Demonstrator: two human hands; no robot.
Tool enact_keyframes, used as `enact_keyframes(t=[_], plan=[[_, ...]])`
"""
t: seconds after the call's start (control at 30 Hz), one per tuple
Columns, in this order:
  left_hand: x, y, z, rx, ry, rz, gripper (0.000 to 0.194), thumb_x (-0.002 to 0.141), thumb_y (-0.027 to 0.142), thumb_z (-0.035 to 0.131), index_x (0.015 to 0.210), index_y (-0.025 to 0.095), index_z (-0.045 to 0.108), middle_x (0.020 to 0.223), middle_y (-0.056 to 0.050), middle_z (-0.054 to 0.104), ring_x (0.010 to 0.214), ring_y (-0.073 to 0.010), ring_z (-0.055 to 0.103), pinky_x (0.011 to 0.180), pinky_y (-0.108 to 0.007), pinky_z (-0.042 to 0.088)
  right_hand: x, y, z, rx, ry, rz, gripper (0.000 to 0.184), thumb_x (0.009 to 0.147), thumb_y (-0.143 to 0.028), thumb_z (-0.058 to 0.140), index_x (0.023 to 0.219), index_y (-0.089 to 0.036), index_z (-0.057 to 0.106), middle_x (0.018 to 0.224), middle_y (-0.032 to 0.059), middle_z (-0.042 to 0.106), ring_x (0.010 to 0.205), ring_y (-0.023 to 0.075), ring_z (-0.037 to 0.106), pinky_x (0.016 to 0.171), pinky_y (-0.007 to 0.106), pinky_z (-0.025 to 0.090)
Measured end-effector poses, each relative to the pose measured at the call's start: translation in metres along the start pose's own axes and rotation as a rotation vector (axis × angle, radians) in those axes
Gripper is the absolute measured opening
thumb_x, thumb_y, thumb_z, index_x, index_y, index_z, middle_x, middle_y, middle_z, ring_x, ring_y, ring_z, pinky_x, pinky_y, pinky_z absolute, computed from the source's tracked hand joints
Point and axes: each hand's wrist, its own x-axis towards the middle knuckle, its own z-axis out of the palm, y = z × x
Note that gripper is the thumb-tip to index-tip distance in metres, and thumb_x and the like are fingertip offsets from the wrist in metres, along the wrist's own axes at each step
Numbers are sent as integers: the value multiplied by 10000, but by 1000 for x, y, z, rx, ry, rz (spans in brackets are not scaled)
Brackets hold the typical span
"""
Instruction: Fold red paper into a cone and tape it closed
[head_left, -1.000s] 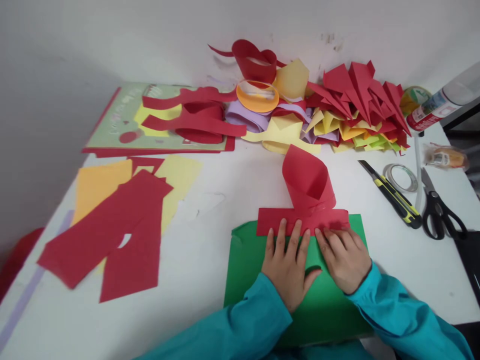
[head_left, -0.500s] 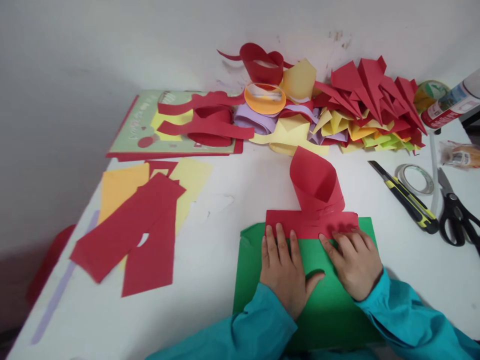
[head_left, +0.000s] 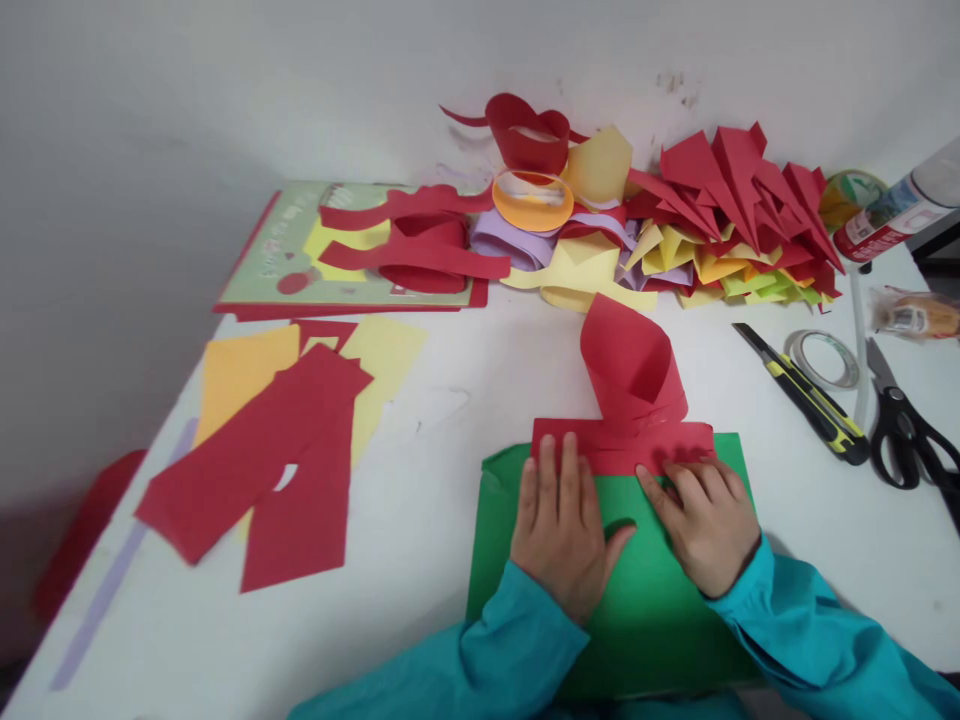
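Note:
A folded red paper strip (head_left: 611, 462) lies across the top of a green sheet (head_left: 645, 590). A curled red paper loop (head_left: 634, 375) rises from the strip's back edge. My left hand (head_left: 562, 530) rests flat on the strip's left part and the green sheet, its fingers stretched out and its thumb spread. On the right part of the strip, my right hand (head_left: 709, 525) presses down with bent fingertips, the thumb reaching out to the left along the strip's front edge. Neither hand is wrapped round anything.
Red paper pieces (head_left: 300, 470) and an orange sheet (head_left: 247, 375) lie at left. Behind are paper loops (head_left: 450, 260) and a pile of folded paper (head_left: 735, 210). A box cutter (head_left: 810, 405), a tape roll (head_left: 825, 360), scissors (head_left: 904, 430) and a spray can (head_left: 900, 210) are at right.
My left hand has shifted slightly up and to the left, its fingertips now farther over the red strip. The right hand stays pressed in nearly the same place. The camera view moved slightly.

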Motion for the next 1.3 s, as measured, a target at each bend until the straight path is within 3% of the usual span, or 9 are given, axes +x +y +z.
enact_keyframes(t=[0.1,0.17,0.27,0.6,0.7,0.87,1.1,1.3], plan=[[0,2,4,-85,-11,122,652,808,568,446,1290,129,469,1385,-169,402,1285,-393,307,1005,-521,308,-2,-2,1,-7,2,23,317,849,-162,467,1121,-214,623,958,98,610,917,240,473,838,404,351],[-2,4,6,-96,-33,126,639,800,568,459,1301,172,459,1394,-141,399,1279,-402,306,988,-534,319,-4,-5,2,-28,4,47,328,859,-170,456,1143,-230,607,943,95,606,888,226,483,779,375,355],[-4,4,8,-76,-26,121,631,794,547,483,1298,168,464,1378,-151,416,1267,-420,308,973,-546,329,-6,-9,3,-52,-4,81,342,864,-182,442,1171,-217,588,930,100,603,841,216,495,730,362,346],[-3,4,10,-96,10,141,567,814,483,477,1296,184,474,1354,-166,436,1266,-439,293,951,-576,337,-3,-11,2,53,15,65,326,849,-168,426,1110,-159,619,984,111,616,958,233,486,852,387,361],[-2,4,9,-99,14,146,557,814,484,475,1268,162,505,1343,-184,444,1252,-449,312,941,-585,350,-4,-12,-1,48,18,121,316,835,-193,433,1067,-132,638,987,125,621,949,245,492,834,395,365],[-2,4,9,-108,21,136,526,821,434,486,1243,122,523,1339,-194,450,1256,-446,312,945,-587,348,-8,-12,-7,-72,-10,244,269,821,-189,449,980,-198,666,1034,108,626,946,246,514,830,413,340],[-3,5,8,-143,15,116,505,819,394,499,1237,113,529,1341,-168,460,1274,-427,296,969,-573,332,-18,4,-9,-182,55,289,214,793,-126,480,897,-187,656,1029,87,661,916,223,571,836,403,351],[-1,3,9,-128,4,81,522,824,441,475,1208,97,559,1320,-193,475,1228,-462,350,940,-601,351,-28,27,-7,-302,192,324,123,755,-84,538,718,-171,617,869,43,707,834,185,602,829,360,367]])
